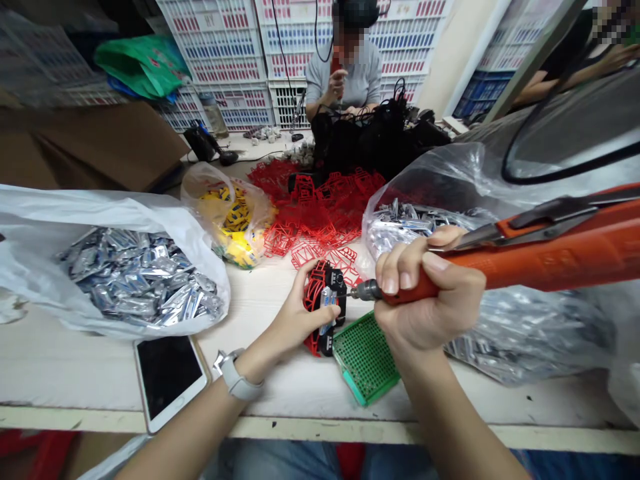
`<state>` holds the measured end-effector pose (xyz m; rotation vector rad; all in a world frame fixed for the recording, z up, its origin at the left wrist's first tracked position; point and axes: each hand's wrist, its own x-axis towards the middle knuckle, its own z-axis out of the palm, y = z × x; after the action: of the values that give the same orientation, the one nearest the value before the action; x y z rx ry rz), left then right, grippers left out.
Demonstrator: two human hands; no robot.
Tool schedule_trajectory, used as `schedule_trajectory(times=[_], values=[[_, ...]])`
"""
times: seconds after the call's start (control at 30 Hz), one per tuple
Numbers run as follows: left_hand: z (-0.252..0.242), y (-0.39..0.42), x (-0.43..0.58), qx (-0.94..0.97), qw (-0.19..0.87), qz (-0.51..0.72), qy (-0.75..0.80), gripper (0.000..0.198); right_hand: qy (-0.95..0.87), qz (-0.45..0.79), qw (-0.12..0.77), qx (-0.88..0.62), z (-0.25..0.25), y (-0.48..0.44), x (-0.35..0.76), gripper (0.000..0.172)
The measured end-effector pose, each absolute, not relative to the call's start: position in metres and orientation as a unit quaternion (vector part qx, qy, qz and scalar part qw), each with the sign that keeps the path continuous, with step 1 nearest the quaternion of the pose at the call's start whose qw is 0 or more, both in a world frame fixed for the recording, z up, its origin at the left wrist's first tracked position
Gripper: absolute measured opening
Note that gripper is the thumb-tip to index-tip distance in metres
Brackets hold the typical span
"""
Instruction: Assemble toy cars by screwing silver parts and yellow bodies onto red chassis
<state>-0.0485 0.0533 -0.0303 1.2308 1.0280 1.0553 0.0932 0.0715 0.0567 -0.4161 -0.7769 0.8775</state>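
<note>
Left hand (295,320) holds red-black part (313,293); its white lettering (334,279) looks illegible.

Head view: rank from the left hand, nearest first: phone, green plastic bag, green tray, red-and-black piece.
1. Red-and-black piece: in the left hand.
2. Green tray: just to the hand's right.
3. Phone: left, toward the wearer.
4. Green plastic bag: far back, left.

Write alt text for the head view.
A right hand holds an orange power screwdriver, its bit pointed at a black and red part held by the left hand. A green tray lies close by; red frames are heaped beyond, between plastic bags.
</note>
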Motion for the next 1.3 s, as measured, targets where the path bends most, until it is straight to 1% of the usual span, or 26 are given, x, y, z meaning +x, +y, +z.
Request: schedule_trajectory(times=[0.2,0.33,0.5,0.6,0.73,0.8,0.87,0.93,1.07,1.17,1.3], values=[[-0.029,0.054,-0.048,0.537,0.564,0.450,0.437,0.084,-0.361,0.423,0.811,-0.181,0.057,0.071,0.092,0.011],[-0.029,0.055,-0.050,0.582,0.515,0.440,0.450,0.084,-0.381,0.421,0.804,-0.176,0.057,0.071,0.093,0.013],[-0.024,0.058,-0.067,0.669,0.377,0.430,0.475,0.101,-0.377,0.412,0.808,-0.187,0.060,0.073,0.104,0.011],[-0.014,0.055,-0.075,0.757,0.287,0.382,0.446,0.093,-0.376,0.397,0.811,-0.207,0.062,0.076,0.113,0.011],[-0.002,0.043,-0.065,0.867,0.158,0.308,0.360,0.082,-0.372,0.376,0.817,-0.229,0.062,0.082,0.122,0.012],[-0.001,0.036,-0.056,0.901,0.086,0.257,0.339,0.076,-0.374,0.376,0.817,-0.225,0.062,0.085,0.125,0.012],[-0.002,0.031,-0.049,0.915,0.044,0.211,0.342,0.073,-0.375,0.391,0.814,-0.209,0.062,0.086,0.126,0.011],[-0.004,0.029,-0.046,0.916,0.030,0.189,0.351,0.073,-0.378,0.408,0.809,-0.189,0.061,0.086,0.126,0.011],[-0.005,0.030,-0.047,0.909,0.035,0.186,0.372,0.075,-0.400,0.422,0.797,-0.164,0.061,0.085,0.123,0.009],[-0.004,0.031,-0.048,0.907,0.044,0.192,0.373,0.074,-0.413,0.414,0.793,-0.169,0.062,0.084,0.122,0.010],[-0.004,0.031,-0.048,0.907,0.045,0.199,0.367,0.079,-0.411,0.403,0.795,-0.191,0.064,0.084,0.125,0.012]])
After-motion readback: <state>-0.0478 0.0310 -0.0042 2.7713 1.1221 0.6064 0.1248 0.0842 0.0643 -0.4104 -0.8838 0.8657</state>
